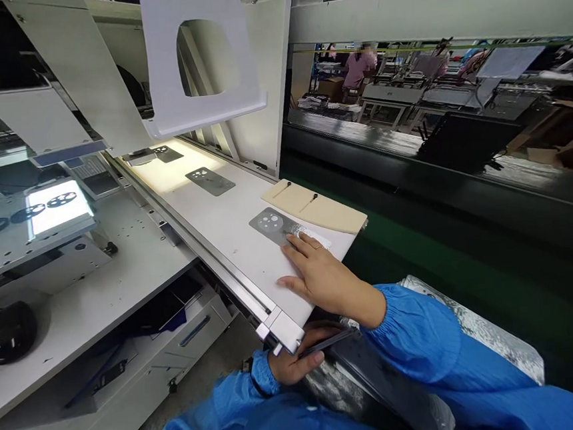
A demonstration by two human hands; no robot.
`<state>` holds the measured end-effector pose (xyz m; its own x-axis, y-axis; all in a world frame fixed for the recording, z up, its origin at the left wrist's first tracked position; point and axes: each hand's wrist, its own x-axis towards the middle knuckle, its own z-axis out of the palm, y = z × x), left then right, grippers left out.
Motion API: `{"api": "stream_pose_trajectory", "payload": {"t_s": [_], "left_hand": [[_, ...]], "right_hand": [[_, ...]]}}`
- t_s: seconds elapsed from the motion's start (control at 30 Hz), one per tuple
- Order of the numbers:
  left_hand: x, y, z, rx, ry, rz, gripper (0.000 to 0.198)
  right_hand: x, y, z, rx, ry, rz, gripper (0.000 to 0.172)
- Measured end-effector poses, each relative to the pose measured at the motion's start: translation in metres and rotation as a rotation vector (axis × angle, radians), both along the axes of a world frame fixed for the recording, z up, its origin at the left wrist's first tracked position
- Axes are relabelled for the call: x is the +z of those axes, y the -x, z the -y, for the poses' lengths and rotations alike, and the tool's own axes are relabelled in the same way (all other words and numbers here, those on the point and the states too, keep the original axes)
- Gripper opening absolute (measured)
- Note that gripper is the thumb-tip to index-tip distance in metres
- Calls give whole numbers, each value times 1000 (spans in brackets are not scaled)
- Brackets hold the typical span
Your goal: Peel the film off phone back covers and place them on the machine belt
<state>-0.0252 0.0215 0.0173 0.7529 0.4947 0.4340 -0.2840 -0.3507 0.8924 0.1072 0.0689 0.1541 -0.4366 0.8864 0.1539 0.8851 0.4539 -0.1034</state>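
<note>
My right hand (321, 272) lies with its fingers stretched out over the near end of a grey phone back cover (268, 223) with round camera holes. That cover rests flat on the white conveyor belt (217, 228). Lower down, beside the belt's end, my left hand (299, 360) is closed around a thin dark panel (330, 340), possibly a phone back cover; how many pieces it grips I cannot tell. Farther up the belt lie another back cover (210, 181) and a third one (168, 153) under a bright light.
A cream guide plate (315, 204) with two dark knobs borders the belt on the right. White machine housing (207, 108) overhangs its far end. At left are a lit screen (59, 207) and a black barcode scanner (6, 333). Dark wrapped material (381, 381) lies over my lap.
</note>
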Motion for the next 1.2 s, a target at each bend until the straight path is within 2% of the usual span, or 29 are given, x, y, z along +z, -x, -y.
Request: {"api": "stream_pose_trajectory", "payload": {"t_s": [0.33, 0.67, 1.0, 1.2], "left_hand": [[-6, -3, 0, 21, -28, 39, 48], [-5, -4, -2, 15, 5, 107, 49], [-4, -4, -1, 32, 0, 127, 50], [-4, -3, 0, 37, -6, 120, 49]], "right_hand": [[5, 0, -10, -56, 88, -11, 72], [-1, -3, -12, -13, 32, -57, 71], [7, -2, -11, -37, 91, -29, 72], [1, 0, -14, -34, 63, -34, 71]]}}
